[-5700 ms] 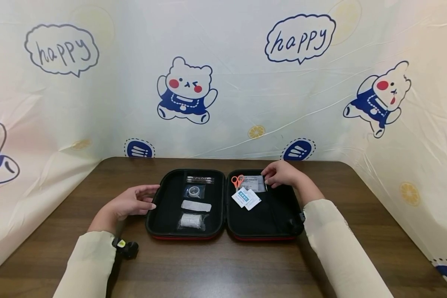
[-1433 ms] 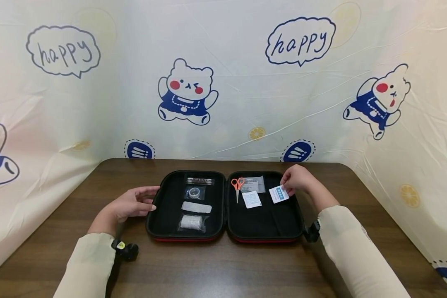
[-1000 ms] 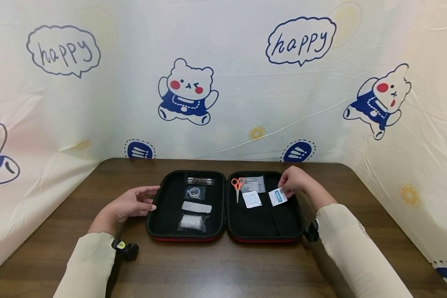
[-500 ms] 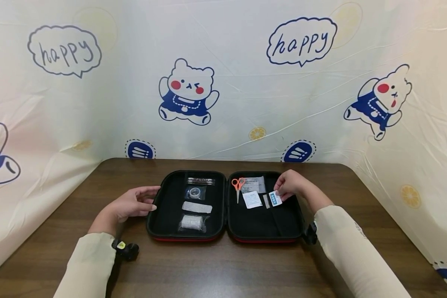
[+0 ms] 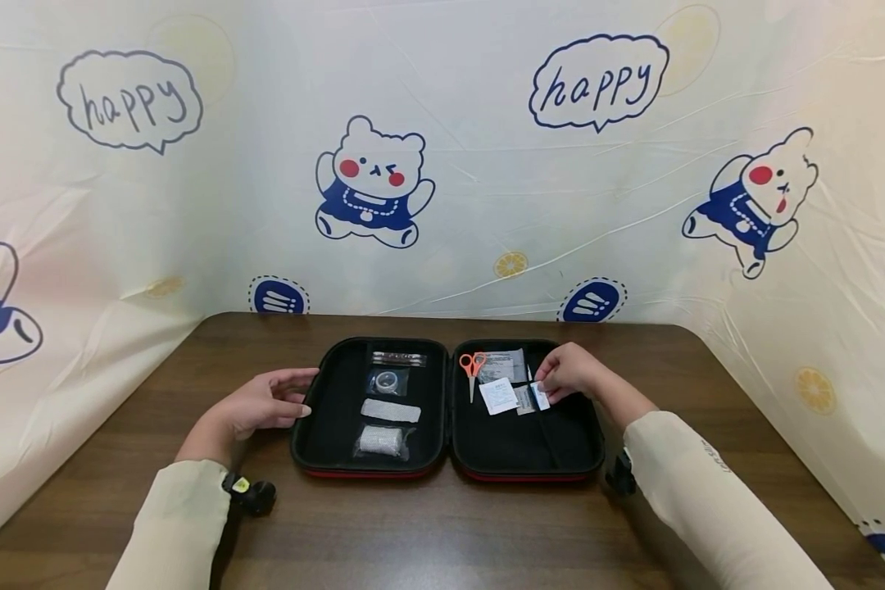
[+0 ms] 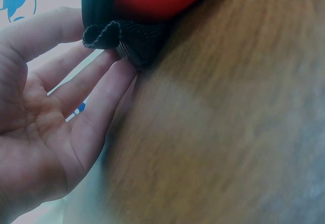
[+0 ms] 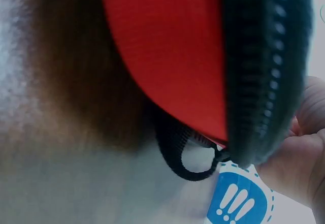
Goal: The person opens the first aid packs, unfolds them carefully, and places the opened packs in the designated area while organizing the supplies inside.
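Note:
A black-lined, red-shelled case (image 5: 372,471) lies unfolded on the wooden table. My right hand (image 5: 571,369) pinches a small blue-and-white sachet (image 5: 541,397) over its right half. A grey-white portion shows on the far side of a dark band there, left of my fingertips. Beside it lie a white sachet (image 5: 498,397), orange-handled scissors (image 5: 471,373) and a clear printed packet (image 5: 506,365). My left hand (image 5: 265,401) rests its nearly straight fingers at the case's left rim; the left wrist view has them touching a black fabric loop (image 6: 104,35). In the right wrist view the case hides most of my right hand.
The left half of the case holds a slim clear packet (image 5: 399,359), a bagged tape roll (image 5: 387,382), a white strip (image 5: 391,410) and a wrapped bandage roll (image 5: 381,441). A printed curtain (image 5: 472,180) hangs behind the table (image 5: 442,533).
My right hand has moved left and slightly down with the blue-and-white sachet, which now reaches the dark band, with a grey-white portion beyond it. Earlier, it separated two overlapping sachets. My left hand stays put.

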Available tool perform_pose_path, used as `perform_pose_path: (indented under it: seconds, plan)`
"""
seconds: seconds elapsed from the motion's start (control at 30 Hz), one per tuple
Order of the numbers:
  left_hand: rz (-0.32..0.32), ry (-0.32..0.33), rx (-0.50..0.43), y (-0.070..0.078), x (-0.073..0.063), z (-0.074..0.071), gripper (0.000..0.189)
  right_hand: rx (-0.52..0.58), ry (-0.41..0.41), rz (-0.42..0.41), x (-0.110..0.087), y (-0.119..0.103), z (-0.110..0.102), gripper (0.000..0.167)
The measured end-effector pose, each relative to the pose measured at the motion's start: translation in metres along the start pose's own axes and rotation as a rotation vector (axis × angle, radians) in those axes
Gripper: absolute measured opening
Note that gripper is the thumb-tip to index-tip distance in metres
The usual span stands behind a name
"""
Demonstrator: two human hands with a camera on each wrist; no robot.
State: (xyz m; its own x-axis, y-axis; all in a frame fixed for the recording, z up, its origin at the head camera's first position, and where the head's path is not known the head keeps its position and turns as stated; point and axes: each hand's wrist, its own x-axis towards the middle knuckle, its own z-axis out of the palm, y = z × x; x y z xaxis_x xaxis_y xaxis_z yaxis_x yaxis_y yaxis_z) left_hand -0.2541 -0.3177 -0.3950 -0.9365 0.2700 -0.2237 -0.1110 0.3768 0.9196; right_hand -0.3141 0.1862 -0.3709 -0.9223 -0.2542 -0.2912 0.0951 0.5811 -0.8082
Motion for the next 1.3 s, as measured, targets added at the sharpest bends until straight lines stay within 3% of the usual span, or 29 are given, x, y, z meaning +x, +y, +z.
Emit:
perform_pose_path:
  seconds: [0.73, 1.3]
  plan:
    - [0.008, 0.005, -0.002, 0.001, -0.001, 0.001, 0.078, 0.061, 0.016, -0.104, 0.000, 0.006, 0.011, 0.023]
    - [0.011, 0.001, -0.009, -0.001, 0.001, -0.001, 0.078, 0.021, 0.094, -0.083, -0.003, 0.001, 0.019, 0.023]
